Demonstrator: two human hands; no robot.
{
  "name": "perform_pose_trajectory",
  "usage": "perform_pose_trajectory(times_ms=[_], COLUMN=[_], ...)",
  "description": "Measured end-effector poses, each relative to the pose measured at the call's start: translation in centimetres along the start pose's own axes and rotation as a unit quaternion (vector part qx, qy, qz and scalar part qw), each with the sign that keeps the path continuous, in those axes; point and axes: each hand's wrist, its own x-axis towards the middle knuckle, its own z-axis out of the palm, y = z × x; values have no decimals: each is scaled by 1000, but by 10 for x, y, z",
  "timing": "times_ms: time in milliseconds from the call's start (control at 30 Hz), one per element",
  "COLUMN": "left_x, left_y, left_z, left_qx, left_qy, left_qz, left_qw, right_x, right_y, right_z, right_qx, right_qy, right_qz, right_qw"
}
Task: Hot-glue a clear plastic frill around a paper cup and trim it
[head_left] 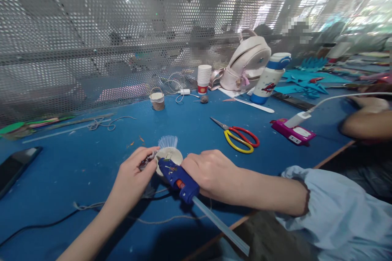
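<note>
My right hand (pixel 211 173) is wrapped round a blue hot glue gun (pixel 183 183). A long clear glue stick (pixel 222 225) sticks out of its back end, and its nozzle points at the left rim of a white paper cup (pixel 174 155). My left hand (pixel 137 171) is closed on the cup's left side, with some greyish material between thumb and fingers that I cannot make out clearly. A pleated, translucent blue fan-shaped piece (pixel 168 141) shows just behind the cup. Grey string (pixel 171 219) trails over the table below my hands.
Scissors (pixel 235 133) with red and yellow handles lie to the right. Farther back stand a small wrapped cup (pixel 157 101), stacked paper cups (pixel 203 79), a backpack (pixel 246 63) and a bottle (pixel 269 79). A pink power strip (pixel 292 131) sits near another person's arm (pixel 367 118). A phone (pixel 18 167) lies left.
</note>
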Motion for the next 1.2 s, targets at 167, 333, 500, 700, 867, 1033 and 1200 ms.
perform_pose_trajectory(times_ms=[167, 333, 500, 700, 867, 1033, 1200], left_x=[-1, -2, -2, -3, -2, -2, -3], left_y=[1, 1, 3, 3, 3, 3, 3], left_z=[-1, -1, -1, 0, 0, 1, 1], left_qx=[2, -1, -2, 6, 3, -6, -2], left_qy=[-1, -3, -7, -7, -3, 0, -1], left_qz=[1, 0, -6, -8, -6, -1, 8], left_qw=[1000, 1000, 1000, 1000, 1000, 1000, 1000], right_x=[0, 0, -2, -4, -5, -3, -3], right_y=[0, -1, -2, -8, -13, -12, -12], right_z=[2, 2, 0, -1, 0, 1, 3], right_qx=[-12, -23, -35, -71, -102, -83, -65], right_qy=[15, 19, 20, 24, 58, 42, 53], right_qz=[4, 16, 33, 45, 48, 41, 18], right_qw=[1000, 999, 999, 996, 992, 995, 996])
